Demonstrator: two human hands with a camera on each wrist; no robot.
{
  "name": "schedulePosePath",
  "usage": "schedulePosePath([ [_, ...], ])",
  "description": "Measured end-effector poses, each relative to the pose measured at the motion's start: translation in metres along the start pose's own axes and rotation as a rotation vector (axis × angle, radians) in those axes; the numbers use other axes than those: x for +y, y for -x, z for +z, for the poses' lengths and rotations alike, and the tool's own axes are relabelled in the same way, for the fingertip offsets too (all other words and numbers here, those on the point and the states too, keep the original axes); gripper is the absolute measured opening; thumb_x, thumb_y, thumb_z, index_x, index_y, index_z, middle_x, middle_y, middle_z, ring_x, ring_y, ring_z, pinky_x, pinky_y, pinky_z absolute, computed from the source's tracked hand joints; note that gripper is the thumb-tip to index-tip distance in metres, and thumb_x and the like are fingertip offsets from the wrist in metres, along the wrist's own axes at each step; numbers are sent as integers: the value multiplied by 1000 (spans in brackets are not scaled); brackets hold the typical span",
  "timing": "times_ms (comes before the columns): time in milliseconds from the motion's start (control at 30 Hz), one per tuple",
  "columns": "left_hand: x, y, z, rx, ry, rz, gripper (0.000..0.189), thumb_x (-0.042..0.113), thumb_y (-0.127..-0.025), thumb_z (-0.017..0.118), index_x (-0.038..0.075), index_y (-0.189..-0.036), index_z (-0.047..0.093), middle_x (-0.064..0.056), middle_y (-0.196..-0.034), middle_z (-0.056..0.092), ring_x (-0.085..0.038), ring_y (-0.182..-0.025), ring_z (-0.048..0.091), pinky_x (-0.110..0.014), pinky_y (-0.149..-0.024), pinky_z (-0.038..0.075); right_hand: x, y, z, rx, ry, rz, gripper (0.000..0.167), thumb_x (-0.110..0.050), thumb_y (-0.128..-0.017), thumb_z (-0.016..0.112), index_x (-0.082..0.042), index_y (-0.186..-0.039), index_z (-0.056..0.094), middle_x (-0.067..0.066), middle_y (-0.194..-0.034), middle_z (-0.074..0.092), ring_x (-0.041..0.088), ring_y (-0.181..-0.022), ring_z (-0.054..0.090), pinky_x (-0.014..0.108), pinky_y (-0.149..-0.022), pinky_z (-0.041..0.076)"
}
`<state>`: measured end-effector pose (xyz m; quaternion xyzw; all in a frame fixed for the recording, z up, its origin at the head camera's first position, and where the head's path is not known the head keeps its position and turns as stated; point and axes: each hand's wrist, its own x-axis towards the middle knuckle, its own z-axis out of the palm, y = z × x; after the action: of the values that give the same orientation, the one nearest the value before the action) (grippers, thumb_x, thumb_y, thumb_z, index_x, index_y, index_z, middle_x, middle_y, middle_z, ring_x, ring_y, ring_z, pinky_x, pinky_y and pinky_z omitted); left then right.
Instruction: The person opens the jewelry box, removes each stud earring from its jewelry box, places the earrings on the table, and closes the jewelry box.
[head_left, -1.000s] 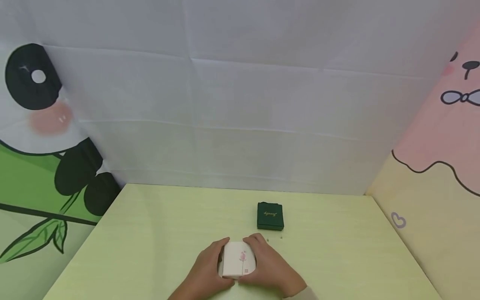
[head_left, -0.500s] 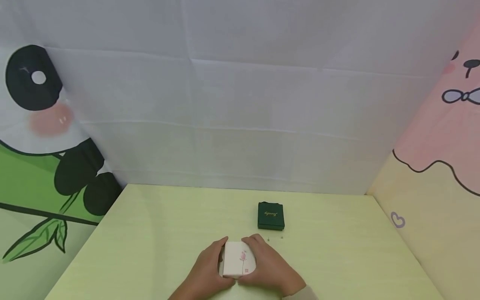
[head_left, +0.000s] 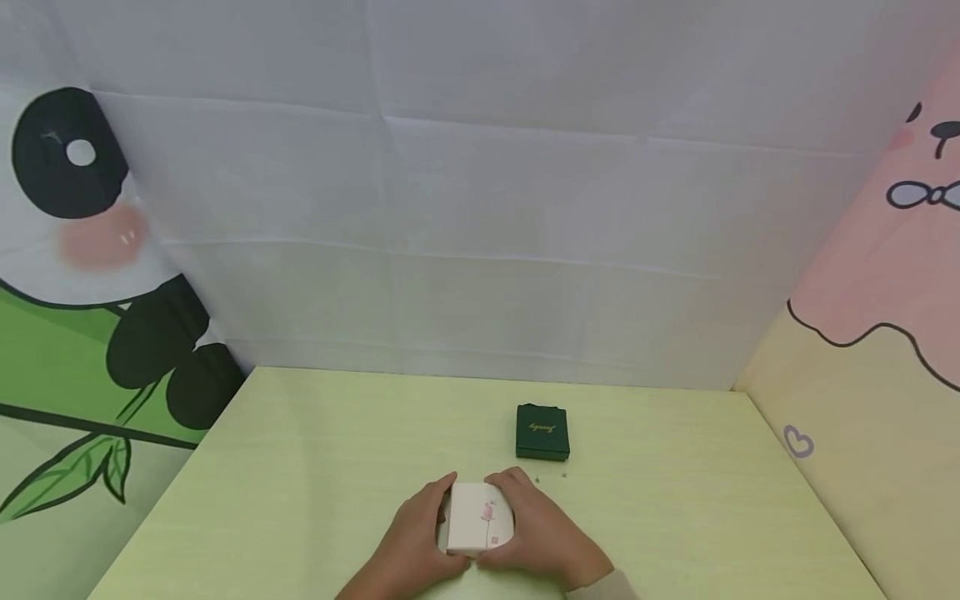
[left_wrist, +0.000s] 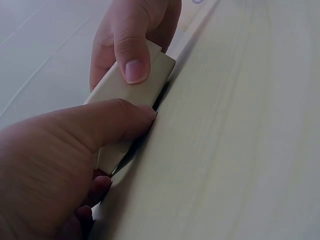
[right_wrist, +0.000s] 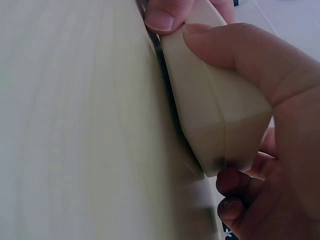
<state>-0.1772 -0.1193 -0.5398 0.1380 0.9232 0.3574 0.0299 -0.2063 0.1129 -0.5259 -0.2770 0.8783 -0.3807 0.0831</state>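
Low in the head view, a small white box [head_left: 469,518] with a pink flower printed on its top sits between both hands. My left hand [head_left: 420,533] grips its left side, thumb on the near face and fingers round the far side. The right hand [head_left: 542,533] grips the opposite side the same way. A seam runs round the box [right_wrist: 215,95] in the right wrist view, like that of a lid on a base. A thin dark gap shows between its underside and the table. What the box holds is hidden.
Beyond the hands lies a dark green box [head_left: 542,433] with gold script on top. Two tiny objects, one a speck [head_left: 537,479] and the other a speck [head_left: 565,475], lie in front of it on the pale table [head_left: 337,442]. A white cloth [head_left: 480,208] hangs behind.
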Motion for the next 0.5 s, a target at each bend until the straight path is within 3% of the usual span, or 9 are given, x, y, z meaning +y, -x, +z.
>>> schedulePosePath([
  [267, -2, 4, 0, -25, 2, -10, 110, 45, -69, 92, 5, -154, 36, -5, -139, 53, -21, -117, 53, -51, -98, 47, -2, 3, 4, 9, -39, -5, 87, -53, -67, 94, -25, -138, 53, -14, -125, 49, 6, -98, 53, 27, -85, 48],
  [500, -6, 8, 0, -19, -6, 15, 111, 46, -68, 93, 5, -155, 36, -4, -139, 53, -22, -119, 53, -52, -100, 46, -5, 6, 8, 30, -21, 3, 86, -54, -67, 93, -28, -138, 52, -17, -123, 49, 5, -97, 54, 26, -85, 47],
])
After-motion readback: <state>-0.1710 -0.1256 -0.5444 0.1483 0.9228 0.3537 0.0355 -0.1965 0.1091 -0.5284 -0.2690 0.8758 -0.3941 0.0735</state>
